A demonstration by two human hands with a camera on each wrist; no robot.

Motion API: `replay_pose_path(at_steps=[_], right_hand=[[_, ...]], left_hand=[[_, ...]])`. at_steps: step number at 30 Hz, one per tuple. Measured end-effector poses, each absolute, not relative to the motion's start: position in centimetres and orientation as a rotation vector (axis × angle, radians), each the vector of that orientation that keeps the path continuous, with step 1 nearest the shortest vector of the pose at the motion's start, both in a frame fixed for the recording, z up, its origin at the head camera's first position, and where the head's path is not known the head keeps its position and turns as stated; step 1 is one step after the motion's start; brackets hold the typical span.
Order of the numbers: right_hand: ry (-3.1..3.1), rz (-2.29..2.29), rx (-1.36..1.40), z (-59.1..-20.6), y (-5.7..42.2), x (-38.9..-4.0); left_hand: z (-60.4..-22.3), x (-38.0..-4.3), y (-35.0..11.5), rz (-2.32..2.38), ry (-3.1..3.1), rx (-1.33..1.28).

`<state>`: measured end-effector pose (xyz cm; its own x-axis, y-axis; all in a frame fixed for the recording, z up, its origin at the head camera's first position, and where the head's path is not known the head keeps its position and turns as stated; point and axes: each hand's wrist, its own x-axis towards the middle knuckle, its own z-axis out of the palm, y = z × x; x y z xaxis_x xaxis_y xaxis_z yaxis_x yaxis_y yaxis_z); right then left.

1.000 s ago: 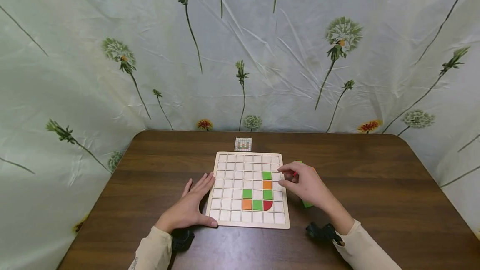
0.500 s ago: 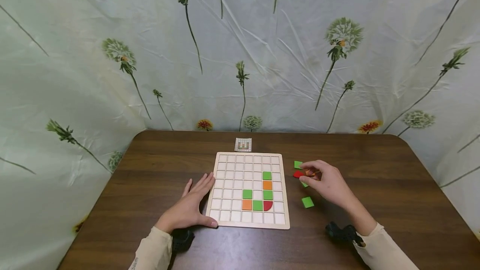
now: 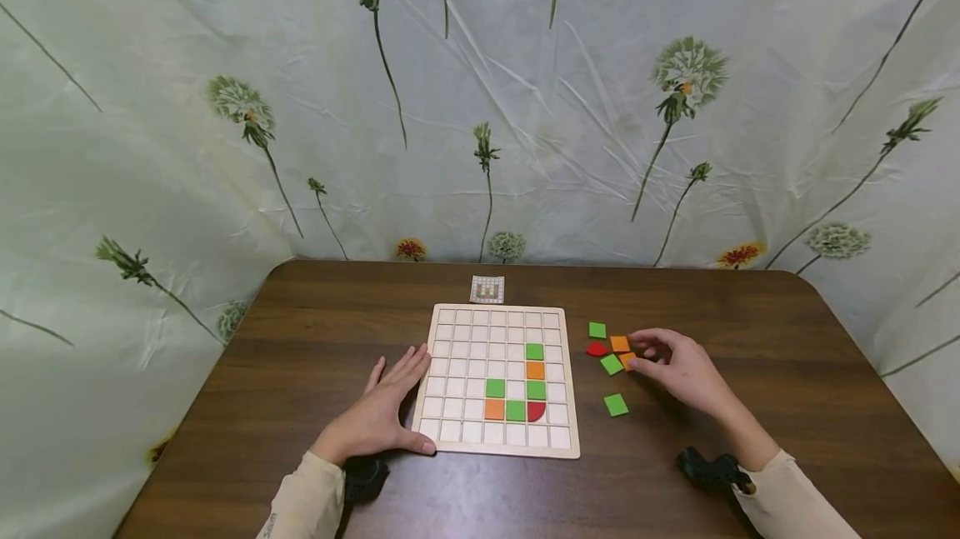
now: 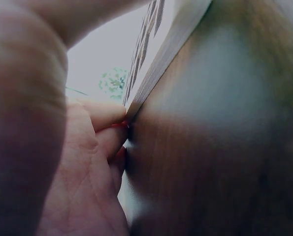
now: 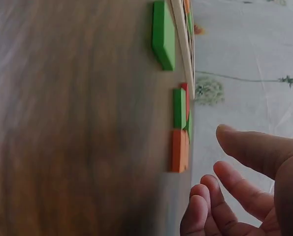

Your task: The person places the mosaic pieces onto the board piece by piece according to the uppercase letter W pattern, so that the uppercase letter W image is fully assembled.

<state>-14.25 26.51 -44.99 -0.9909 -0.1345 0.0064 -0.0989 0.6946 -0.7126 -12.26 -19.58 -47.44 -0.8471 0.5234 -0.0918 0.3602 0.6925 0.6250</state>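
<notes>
A pale wooden grid board [image 3: 572,406] lies on the table, with several green and orange square tiles and one red rounded tile [image 3: 536,411] in its cells. My left hand [image 3: 381,416] rests along the board's left edge, fingers straight and thumb at the lower-left corner. Right of the board, my right hand [image 3: 686,371] hovers beside two orange tiles [image 3: 628,361]. Its thumb and fingers stand apart with nothing between them; in the right wrist view an orange tile [image 5: 178,152] lies clear of the fingertips. A loose red tile [image 3: 597,348] and green tiles [image 3: 611,365] lie nearby.
A small card [image 3: 487,289] with a printed grid pattern lies behind the board. One loose green tile [image 3: 616,404] sits nearer the front, apart from the other tiles. The brown wooden table [image 3: 360,306] meets a flower-patterned cloth [image 3: 420,181] at the back.
My right hand has moved right from the board's right edge, past the loose tiles, uncovering them. The left hand and the tiles on the board have stayed put.
</notes>
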Motion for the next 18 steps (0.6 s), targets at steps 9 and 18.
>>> replay_pose_path(at_steps=[9,18], right_hand=[[2.777,-1.159,-0.188,-45.46,27.21,-14.43],[2.837,-1.058,-0.259,-45.63,27.05,-14.56]], left_hand=[[-47.47,-12.29,-19.66,0.915,2.639,0.724],[-47.54,-12.38,-19.62,0.913,2.636,0.717]])
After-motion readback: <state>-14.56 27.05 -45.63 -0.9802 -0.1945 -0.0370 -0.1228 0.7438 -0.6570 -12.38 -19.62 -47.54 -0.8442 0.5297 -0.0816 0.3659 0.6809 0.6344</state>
